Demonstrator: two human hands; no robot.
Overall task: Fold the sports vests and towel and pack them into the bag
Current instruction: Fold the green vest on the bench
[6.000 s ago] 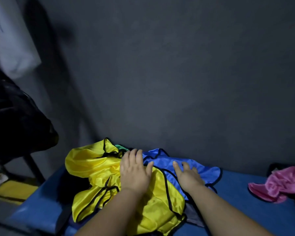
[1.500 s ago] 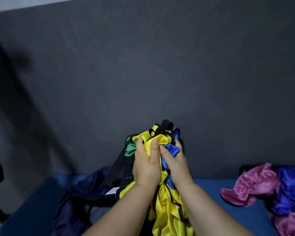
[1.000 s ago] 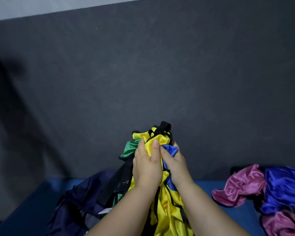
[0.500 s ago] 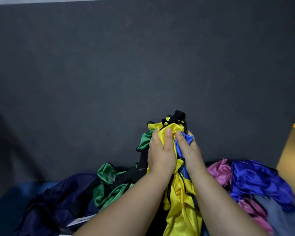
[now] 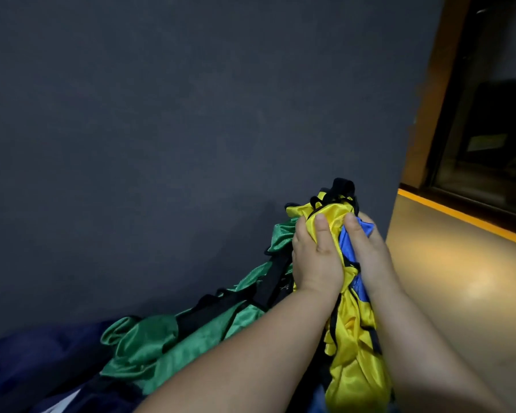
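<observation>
Both my hands hold up a bunch of sports vests in front of me. My left hand (image 5: 315,254) grips the yellow vest (image 5: 353,371), which hangs down between my forearms. Right beside it, my right hand (image 5: 370,251) grips the blue vest (image 5: 347,248), of which only a strip shows. A green vest (image 5: 173,344) with black trim trails from the bunch down to the lower left. A dark navy bag (image 5: 27,371) lies at the bottom left, partly under the green vest.
A dark grey wall (image 5: 191,114) fills the view behind the vests. To the right lies a tan floor (image 5: 459,278) with an orange line, and beyond it a dark glass door (image 5: 495,114).
My hands, still gripping the bunch, have swung it to the right. The green vest now trails out to the left. The pink and purple cloths have left the view, and the floor and door appeared.
</observation>
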